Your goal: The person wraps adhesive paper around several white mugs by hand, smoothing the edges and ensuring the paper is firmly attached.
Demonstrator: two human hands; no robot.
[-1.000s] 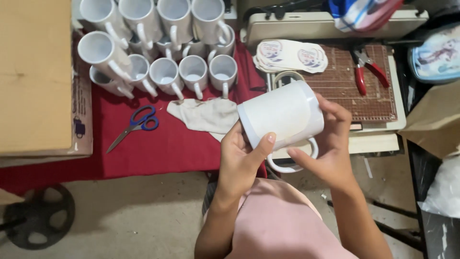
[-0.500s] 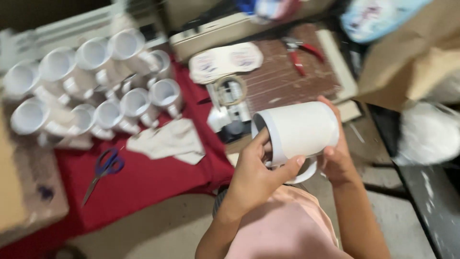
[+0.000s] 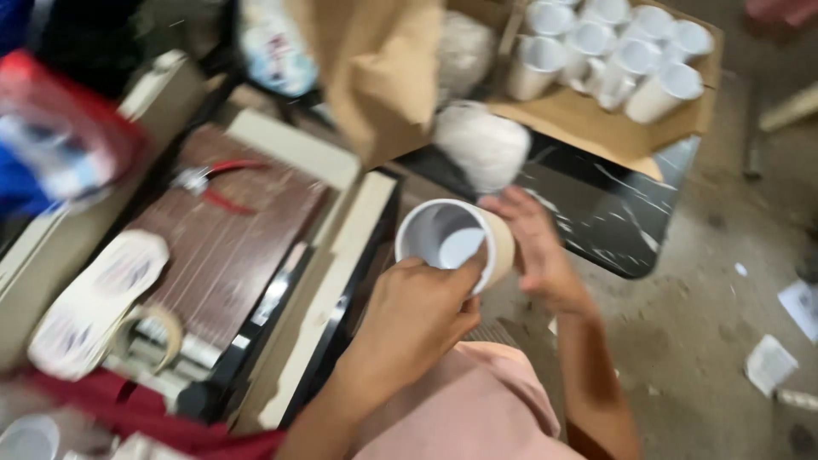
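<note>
Both hands, left hand (image 3: 413,315) and right hand (image 3: 532,247), grip the white mug (image 3: 452,243); the view has swung right, bringing a cardboard box of mugs (image 3: 613,60) into sight.

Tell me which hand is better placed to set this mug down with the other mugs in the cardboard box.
Probably the right hand. It grips the far side of the white mug, on the side toward the cardboard box of mugs at upper right. The left hand holds the near rim, farther from the box.

A black marble-patterned tabletop (image 3: 613,223) is seen right of centre, with an open brown cardboard box of white mugs (image 3: 596,111) resting on it. Scraps of white paper (image 3: 769,364) are scattered on the grey concrete floor (image 3: 724,290) at lower right.
</note>
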